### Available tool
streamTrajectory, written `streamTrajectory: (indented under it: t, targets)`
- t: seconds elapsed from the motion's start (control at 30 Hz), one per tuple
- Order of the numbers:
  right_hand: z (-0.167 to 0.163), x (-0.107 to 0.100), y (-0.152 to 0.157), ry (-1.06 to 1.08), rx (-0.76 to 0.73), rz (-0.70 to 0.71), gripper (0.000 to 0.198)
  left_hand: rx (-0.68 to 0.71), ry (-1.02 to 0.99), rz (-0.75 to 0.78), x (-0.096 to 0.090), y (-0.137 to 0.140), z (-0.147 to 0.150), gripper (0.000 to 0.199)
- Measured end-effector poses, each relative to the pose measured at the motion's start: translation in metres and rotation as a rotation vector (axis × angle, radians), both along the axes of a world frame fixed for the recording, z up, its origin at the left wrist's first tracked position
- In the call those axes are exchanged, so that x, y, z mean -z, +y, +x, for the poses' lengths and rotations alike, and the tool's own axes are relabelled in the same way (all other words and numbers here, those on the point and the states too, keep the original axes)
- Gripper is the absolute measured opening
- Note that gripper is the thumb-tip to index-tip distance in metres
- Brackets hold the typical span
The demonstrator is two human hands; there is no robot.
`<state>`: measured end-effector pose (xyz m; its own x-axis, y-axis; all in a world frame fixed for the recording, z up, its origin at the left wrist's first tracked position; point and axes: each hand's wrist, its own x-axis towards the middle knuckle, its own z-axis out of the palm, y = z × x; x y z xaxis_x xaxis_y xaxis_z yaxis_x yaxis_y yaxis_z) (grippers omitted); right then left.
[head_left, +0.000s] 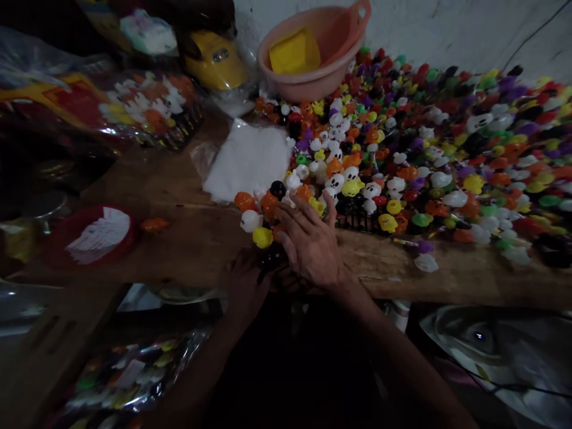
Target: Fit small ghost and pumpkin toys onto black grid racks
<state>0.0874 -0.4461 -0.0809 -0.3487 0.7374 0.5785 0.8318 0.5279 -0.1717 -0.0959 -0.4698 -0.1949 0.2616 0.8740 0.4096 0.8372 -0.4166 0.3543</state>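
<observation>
In shadow at the table's front edge, my left hand [245,277] is closed about the lower part of a small bunch of figure-topped sticks. Their plastic heads show above it: a yellow head [262,238], a white head [251,221], an orange head [245,201] and a black one. My right hand [313,244] lies over the right side of this bunch, its fingers stretched out and touching the heads. The stems under both hands are mostly hidden. Just right of my right hand, white ghost heads [351,173] sit on dark stems.
A large pile of colourful figure heads [429,149] covers the table's right. White plastic bags [250,158] lie behind my hands. A pink basin [304,83] holds a yellow scoop-like container [295,52]. A red tray [125,247] with paper slips and packed figures [152,107] are left.
</observation>
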Motion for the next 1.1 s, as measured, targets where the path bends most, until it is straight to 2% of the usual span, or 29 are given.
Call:
streamTrajectory:
  t: [0.1, 0.33, 0.43, 0.5, 0.57, 0.63, 0.73, 0.83, 0.9, 0.97, 1.03, 1.1]
  targets:
    - [-0.002, -0.004, 0.005, -0.019, -0.073, 0.036, 0.035, -0.008, -0.006, -0.017, -0.001, 0.001, 0.002, 0.028]
    - [-0.007, -0.012, 0.010, 0.032, -0.218, -0.060, 0.033, 0.002, -0.002, -0.054, -0.006, 0.001, 0.003, 0.021]
    - [-0.001, -0.018, 0.009, 0.139, -0.182, -0.071, 0.035, -0.001, -0.010, -0.040, -0.007, -0.001, 0.003, 0.019]
    - [0.012, -0.025, 0.007, 0.289, -0.137, -0.039, 0.036, 0.002, -0.015, -0.012, -0.008, -0.002, 0.003, 0.018]
    - [0.029, -0.031, 0.003, 0.464, -0.035, 0.082, 0.036, 0.018, -0.016, 0.017, -0.008, -0.003, 0.002, 0.018]
    - [0.045, -0.035, -0.001, 0.536, 0.082, 0.219, 0.034, 0.040, -0.011, 0.027, -0.008, -0.003, 0.001, 0.019]
    - [0.057, -0.031, -0.011, 0.374, 0.178, 0.267, 0.030, 0.048, 0.002, 0.051, -0.004, -0.001, 0.001, 0.023]
    - [0.054, -0.018, -0.019, 0.185, 0.202, 0.141, 0.029, 0.058, -0.021, 0.062, -0.005, -0.005, -0.002, 0.024]
    - [0.049, -0.011, -0.021, 0.135, 0.208, 0.061, 0.029, 0.076, -0.073, 0.048, -0.015, -0.013, -0.010, 0.024]
    - [0.046, -0.009, -0.017, 0.126, 0.196, 0.018, 0.030, 0.054, -0.115, 0.024, -0.038, -0.023, -0.022, 0.022]
    - [0.044, -0.013, -0.008, 0.129, 0.135, 0.005, 0.031, -0.025, -0.106, 0.024, -0.074, -0.026, -0.033, 0.020]
    - [0.042, -0.017, 0.005, 0.132, 0.029, 0.004, 0.030, -0.111, -0.078, 0.127, -0.113, -0.017, -0.037, 0.020]
